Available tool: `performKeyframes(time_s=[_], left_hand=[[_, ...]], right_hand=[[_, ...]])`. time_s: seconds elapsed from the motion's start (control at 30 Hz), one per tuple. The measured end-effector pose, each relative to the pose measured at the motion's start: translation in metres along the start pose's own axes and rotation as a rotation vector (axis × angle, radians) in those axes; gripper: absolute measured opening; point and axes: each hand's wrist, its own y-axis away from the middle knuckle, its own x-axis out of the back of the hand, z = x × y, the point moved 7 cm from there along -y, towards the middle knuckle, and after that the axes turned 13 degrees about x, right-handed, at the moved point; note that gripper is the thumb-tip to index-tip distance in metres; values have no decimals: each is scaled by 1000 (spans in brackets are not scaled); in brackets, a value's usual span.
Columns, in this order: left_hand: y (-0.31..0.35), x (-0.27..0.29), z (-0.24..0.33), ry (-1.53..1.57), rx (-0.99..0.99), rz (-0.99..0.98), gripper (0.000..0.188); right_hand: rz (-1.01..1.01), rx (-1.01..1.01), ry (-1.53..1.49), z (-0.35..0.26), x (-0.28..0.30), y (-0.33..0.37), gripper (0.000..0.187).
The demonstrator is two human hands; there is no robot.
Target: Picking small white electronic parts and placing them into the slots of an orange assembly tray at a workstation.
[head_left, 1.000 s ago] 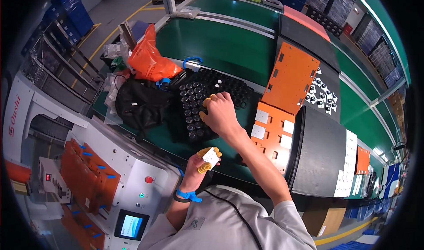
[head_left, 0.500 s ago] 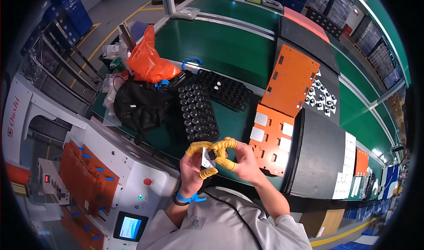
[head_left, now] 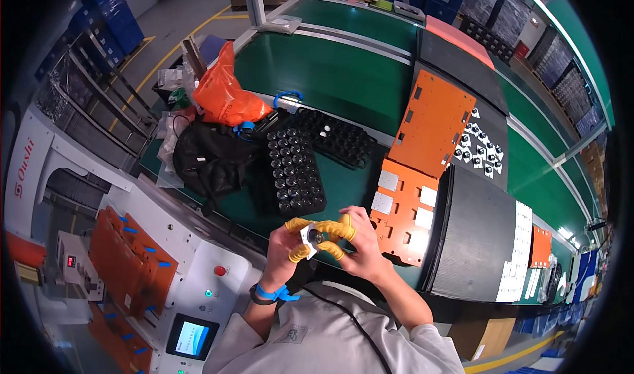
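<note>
Yellow finger cots cover fingertips on both hands. My left hand (head_left: 284, 254) pinches a small white square plate (head_left: 306, 232) by its edges, tilted up in front of my chest. My right hand (head_left: 362, 250) has its fingers closed round a black round lens piece (head_left: 317, 236) set against the plate's face. The fingers partly cover where the two parts meet. Just beyond my hands lies a black tray (head_left: 302, 206) filled with rows of round clear-topped lenses. To the right, an orange fixture board (head_left: 391, 233) carries several flat white plates (head_left: 382, 203).
A second black tray (head_left: 341, 136) and a black bag (head_left: 211, 154) with an orange plastic bag (head_left: 228, 95) lie farther back. A larger orange board (head_left: 433, 121) and plates with black lenses (head_left: 489, 170) are at right. A white machine (head_left: 228, 252) with a screen stands left.
The plate has turned so its edge and the dark lens piece show more. My right hand's fingers have shifted around the lens piece, and it has moved slightly nearer my body.
</note>
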Motion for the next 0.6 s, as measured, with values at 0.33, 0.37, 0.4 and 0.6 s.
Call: performKeyframes(time_s=[0.33,0.37,0.4,0.6], left_hand=[[-3,-9,-23,86,157,4,47],[-2,-9,-24,48,151,27,47],[-1,-9,-25,47,151,24,47],[-2,-11,-18,-155,59,32,45]], right_hand=[[-95,101,238,-9,4,1,39],[-98,102,242,-11,5,2,41],[-97,102,245,-10,6,3,41],[-79,93,260,-8,10,12,43]])
